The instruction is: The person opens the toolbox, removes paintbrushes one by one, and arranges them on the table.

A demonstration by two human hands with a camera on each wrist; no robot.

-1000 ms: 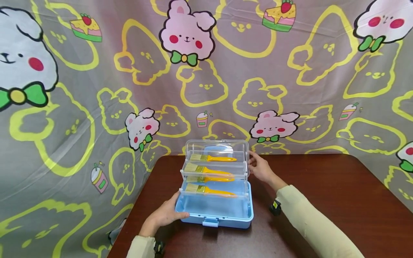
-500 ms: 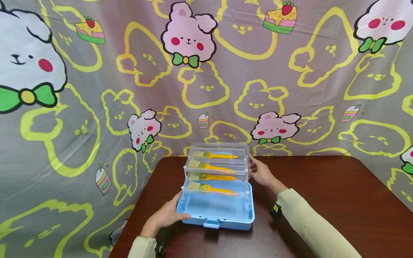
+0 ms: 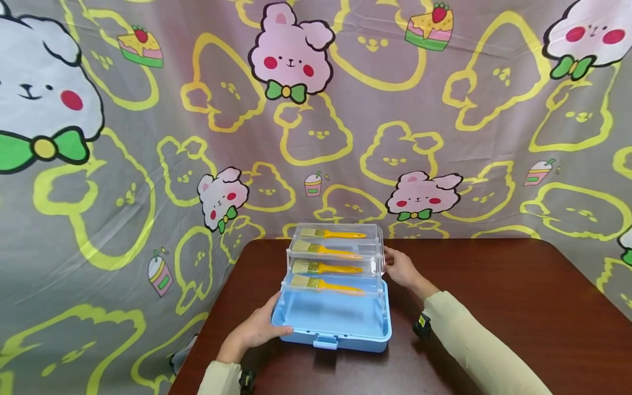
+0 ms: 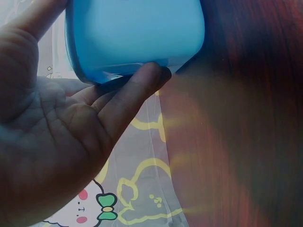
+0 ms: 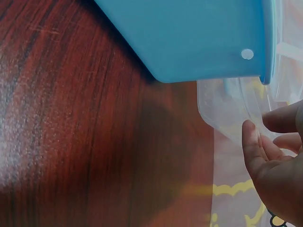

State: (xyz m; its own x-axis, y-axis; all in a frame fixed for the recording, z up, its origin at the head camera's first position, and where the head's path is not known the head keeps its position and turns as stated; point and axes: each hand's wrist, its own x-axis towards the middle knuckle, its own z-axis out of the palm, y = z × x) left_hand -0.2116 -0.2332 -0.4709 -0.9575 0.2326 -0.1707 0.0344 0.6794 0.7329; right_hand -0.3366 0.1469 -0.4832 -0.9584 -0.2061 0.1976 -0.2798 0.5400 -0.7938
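The counter (image 3: 494, 274) is dark reddish brown with a streaked wood grain and a glossy top, its two far corners rounded. Grey cloth (image 3: 355, 118) with a pinkish cast hangs behind the far edge and beside the left and right edges, creased and softly folded. Its print mixes pale rabbit heads (image 3: 291, 55) with red cheeks (image 3: 270, 62) and green bow ties (image 3: 286, 91), yellow animal outlines (image 3: 319, 134), cake slices (image 3: 429, 28) and pink drink cups (image 3: 313, 186). Light leaves a whitish glare (image 5: 14, 156) on the wood, and soft shadow (image 5: 161, 156) darkens other parts of the top.
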